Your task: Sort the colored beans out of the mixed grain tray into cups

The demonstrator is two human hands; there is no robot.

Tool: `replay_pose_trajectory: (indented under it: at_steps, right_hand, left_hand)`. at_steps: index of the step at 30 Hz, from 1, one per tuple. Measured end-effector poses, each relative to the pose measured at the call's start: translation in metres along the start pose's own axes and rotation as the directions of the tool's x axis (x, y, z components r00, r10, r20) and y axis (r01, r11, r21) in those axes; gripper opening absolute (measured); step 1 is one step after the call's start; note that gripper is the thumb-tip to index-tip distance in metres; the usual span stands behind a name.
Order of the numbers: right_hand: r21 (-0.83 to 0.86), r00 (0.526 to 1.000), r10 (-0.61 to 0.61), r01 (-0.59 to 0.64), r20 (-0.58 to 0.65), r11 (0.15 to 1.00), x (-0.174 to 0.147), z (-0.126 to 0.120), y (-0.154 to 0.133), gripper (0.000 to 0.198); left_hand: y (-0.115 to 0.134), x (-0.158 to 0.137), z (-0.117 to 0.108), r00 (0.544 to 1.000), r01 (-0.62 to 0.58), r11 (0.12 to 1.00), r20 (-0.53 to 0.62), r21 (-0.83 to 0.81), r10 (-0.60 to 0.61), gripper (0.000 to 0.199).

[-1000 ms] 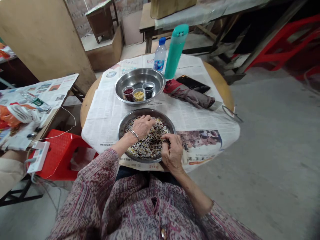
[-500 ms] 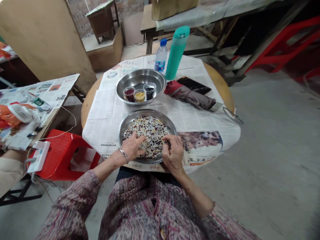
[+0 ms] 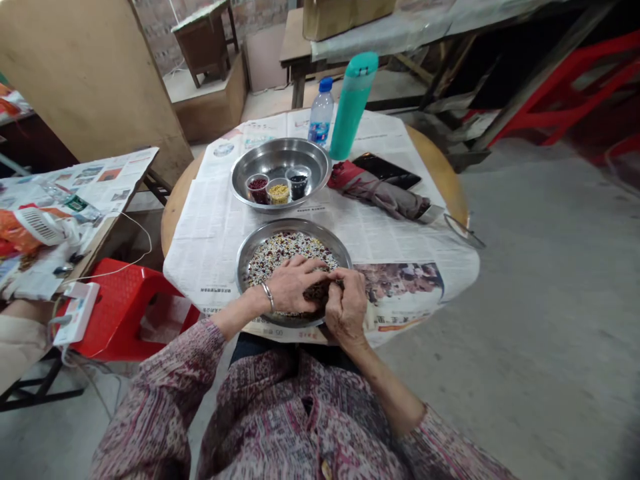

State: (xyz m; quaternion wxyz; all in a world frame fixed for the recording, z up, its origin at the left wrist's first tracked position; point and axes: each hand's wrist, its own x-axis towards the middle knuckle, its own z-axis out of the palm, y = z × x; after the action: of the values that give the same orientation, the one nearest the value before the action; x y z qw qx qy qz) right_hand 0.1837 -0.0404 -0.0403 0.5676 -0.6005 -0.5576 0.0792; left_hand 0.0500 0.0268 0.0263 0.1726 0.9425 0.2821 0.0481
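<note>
In the head view a shallow steel bowl [image 3: 245, 253] near the table's front edge holds a mix of white grains with dark red, yellow and black beans [image 3: 280, 250]. My left hand [image 3: 295, 287] reaches over the mix, fingers stretched and slightly apart, their tips close to my other hand. On the bowl's right side my right hand [image 3: 346, 303] is closed, thumb and fingers curled together; what they hold is hidden. Behind stands a larger steel bowl [image 3: 280, 152] with three clear cups: dark red beans [image 3: 258, 189], yellow beans [image 3: 279, 193] and black beans [image 3: 299, 186].
Newspaper [image 3: 200, 227] covers the round table. A water bottle [image 3: 321, 110], a teal flask [image 3: 354, 107], a folded umbrella [image 3: 380, 190] and a dark flat case [image 3: 387, 170] lie or stand beyond the bowls. At left are a red stool [image 3: 117, 310] and a power strip [image 3: 80, 313].
My left hand has moved right across the mix, up to my right hand. My right hand has stayed at the bowl's right side, still curled.
</note>
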Motion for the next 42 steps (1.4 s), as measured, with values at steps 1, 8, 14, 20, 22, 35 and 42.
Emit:
replay_pose_trajectory:
  at_steps: [1, 8, 14, 20, 22, 35, 42]
  right_hand:
    - [-0.006, 1.000, -0.001, 0.001, -0.002, 1.000, 0.000, 0.000, 0.000, 0.015]
    - [-0.019, 1.000, -0.027, 0.027, 0.003, 0.999, 0.001, 0.000, 0.001, 0.018]
    - [-0.016, 0.999, -0.037, 0.037, 0.004, 0.999, 0.001, 0.000, 0.001, 0.020]
    - [-0.034, 0.999, -0.033, 0.034, 0.016, 0.999, 0.000, 0.000, 0.001, 0.019]
    - [-0.040, 0.999, -0.035, 0.036, 0.018, 0.999, 0.000, 0.000, 0.001, 0.018]
    - [-0.046, 0.998, -0.041, 0.043, 0.040, 0.998, 0.001, -0.001, 0.000, 0.018]
    - [-0.066, 0.998, -0.034, 0.038, 0.049, 0.997, 0.000, 0.000, 0.000, 0.018]
  left_hand:
    - [0.002, 0.001, 0.003, 0.999, -0.023, 0.999, 0.049, 0.023, 0.022, 0.049]
    - [-0.018, -0.006, -0.006, 0.987, 0.106, 0.989, 0.107, 0.102, -0.117, 0.025]
    - [-0.043, -0.031, -0.023, 0.920, 0.376, 0.919, -0.167, 0.114, -0.356, 0.019]
    - [-0.021, -0.014, -0.011, 0.857, 0.508, 0.849, -0.183, 0.146, -0.482, 0.048]
    - [-0.012, -0.007, -0.006, 0.905, 0.423, 0.896, -0.107, 0.136, -0.411, 0.036]
    - [0.018, -0.057, -0.020, 0.923, 0.279, 0.954, 0.242, 0.107, -0.297, 0.015]
    - [-0.016, -0.009, -0.004, 0.971, 0.234, 0.969, -0.064, 0.079, -0.229, 0.023]
